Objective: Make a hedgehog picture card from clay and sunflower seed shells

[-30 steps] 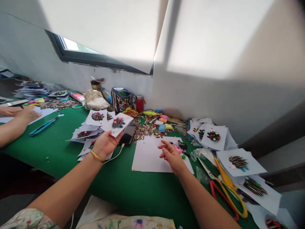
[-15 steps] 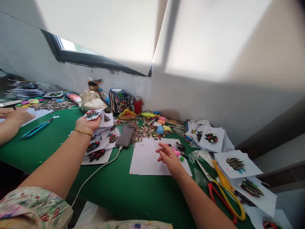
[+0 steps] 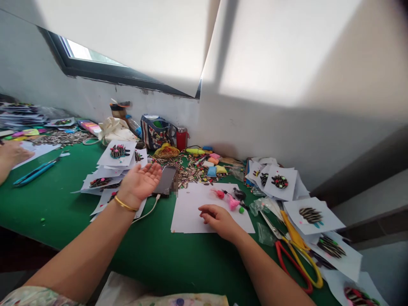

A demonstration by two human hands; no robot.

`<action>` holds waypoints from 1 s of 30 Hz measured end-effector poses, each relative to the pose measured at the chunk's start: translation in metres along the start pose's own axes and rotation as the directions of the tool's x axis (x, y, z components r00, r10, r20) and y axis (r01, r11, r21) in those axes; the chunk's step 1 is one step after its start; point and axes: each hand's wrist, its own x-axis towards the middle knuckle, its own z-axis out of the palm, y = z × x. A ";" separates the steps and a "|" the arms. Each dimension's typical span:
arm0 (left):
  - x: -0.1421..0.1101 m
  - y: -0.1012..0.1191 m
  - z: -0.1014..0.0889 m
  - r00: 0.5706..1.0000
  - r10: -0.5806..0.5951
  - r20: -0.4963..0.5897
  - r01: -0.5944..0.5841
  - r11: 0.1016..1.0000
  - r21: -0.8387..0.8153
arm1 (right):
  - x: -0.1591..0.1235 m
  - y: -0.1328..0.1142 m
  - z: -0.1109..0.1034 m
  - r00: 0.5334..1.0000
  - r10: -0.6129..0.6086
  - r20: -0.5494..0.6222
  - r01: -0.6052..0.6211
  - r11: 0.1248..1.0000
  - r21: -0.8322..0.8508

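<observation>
My left hand (image 3: 142,182) is palm up with its fingers apart, holding nothing, just left of the phone (image 3: 166,180). A card with a seed hedgehog (image 3: 118,151) lies on top of the stacked cards beyond that hand. Over the front of the white paper (image 3: 188,212) hovers my right hand (image 3: 216,219), fingers loosely curved and nothing visible in them. On the paper's right half sit a pink clay lump (image 3: 233,203), a red one (image 3: 219,194), a small green ball (image 3: 241,210) and a black packet (image 3: 239,194).
Scissors (image 3: 295,250) with red and yellow handles lie on the right beside more seed cards (image 3: 314,216). Striped seeds (image 3: 191,172) and clay packets (image 3: 211,171) spread behind the paper. Blue pliers (image 3: 36,172) lie left, near another person's hand (image 3: 11,155). A red flask (image 3: 182,138) stands by the wall.
My left hand carried a hedgehog card to the left stack, let it go on top, and came back toward the phone. My right hand moved slightly down and nearer me.
</observation>
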 end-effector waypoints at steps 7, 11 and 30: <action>-0.014 -0.118 0.006 0.963 -0.225 0.146 0.151 0.905 0.399 | 0.001 -0.003 -0.018 0.976 -0.163 -0.145 0.073 0.870 -0.487; -0.010 -0.155 0.003 0.937 -0.226 0.266 -0.041 0.684 0.729 | 0.003 0.002 -0.047 0.916 -0.169 -0.364 -0.160 0.678 -0.718; -0.001 -0.166 -0.023 0.426 -0.350 0.835 -0.892 -0.318 0.321 | 0.000 0.012 -0.073 0.893 0.079 -0.443 -0.434 0.405 -0.805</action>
